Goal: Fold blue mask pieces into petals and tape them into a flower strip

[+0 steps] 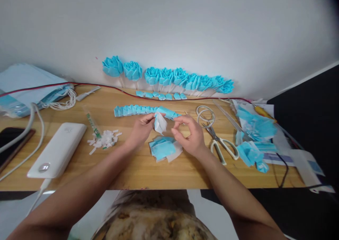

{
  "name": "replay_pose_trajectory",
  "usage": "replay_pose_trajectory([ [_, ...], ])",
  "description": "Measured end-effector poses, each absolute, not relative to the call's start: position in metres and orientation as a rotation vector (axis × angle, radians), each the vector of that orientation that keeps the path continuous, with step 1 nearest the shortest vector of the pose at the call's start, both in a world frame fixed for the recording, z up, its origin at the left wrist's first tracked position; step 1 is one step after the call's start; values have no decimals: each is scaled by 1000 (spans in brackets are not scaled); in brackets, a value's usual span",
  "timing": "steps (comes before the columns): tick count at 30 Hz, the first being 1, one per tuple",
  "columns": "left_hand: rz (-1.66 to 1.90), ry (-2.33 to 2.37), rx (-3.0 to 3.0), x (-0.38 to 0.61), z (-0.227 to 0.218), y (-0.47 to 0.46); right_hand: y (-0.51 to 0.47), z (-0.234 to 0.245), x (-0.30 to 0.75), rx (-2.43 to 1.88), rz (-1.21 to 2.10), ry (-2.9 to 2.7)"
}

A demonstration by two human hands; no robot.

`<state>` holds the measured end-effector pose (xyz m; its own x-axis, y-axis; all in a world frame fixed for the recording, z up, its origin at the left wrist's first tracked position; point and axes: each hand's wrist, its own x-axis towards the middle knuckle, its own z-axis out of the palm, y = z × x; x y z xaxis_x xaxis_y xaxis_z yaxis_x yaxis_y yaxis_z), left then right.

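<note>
One heap of white clippings (105, 140) lies at left, apparently kept apart from the row of folded blue pieces (135, 110) behind it, which seems lined up to stay in order. The left hand (141, 127) is closed on a folded piece (160, 124) above the surface (127, 174), gripping its edge, likely so the creases cannot spring open. Nearer lies a stack of blue sheets (162, 148), probably centered to suit both sides. The right hand (192, 136) hangs beside the piece, thumb and forefinger apart, nothing visible between. Farther right rest scissors (216, 138), handles nearest, perhaps for easy pickup. The folded piece looks small, thin and mostly white, with a blue edge.
</note>
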<state>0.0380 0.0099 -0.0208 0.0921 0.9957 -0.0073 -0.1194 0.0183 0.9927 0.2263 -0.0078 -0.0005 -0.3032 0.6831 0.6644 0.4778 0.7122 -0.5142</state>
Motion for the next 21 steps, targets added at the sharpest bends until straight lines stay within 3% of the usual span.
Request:
replay_pose_trajectory([
  [5,1150,1038,1181,40,-17,4,-5,-4,219,-900,77,-2047],
  [14,1162,997,1342,38,-20,7,-5,-6,218,-740,36,-2116],
  [21,1318,806,1330,32,-21,12,-9,-2,222,-685,272,-2128],
])
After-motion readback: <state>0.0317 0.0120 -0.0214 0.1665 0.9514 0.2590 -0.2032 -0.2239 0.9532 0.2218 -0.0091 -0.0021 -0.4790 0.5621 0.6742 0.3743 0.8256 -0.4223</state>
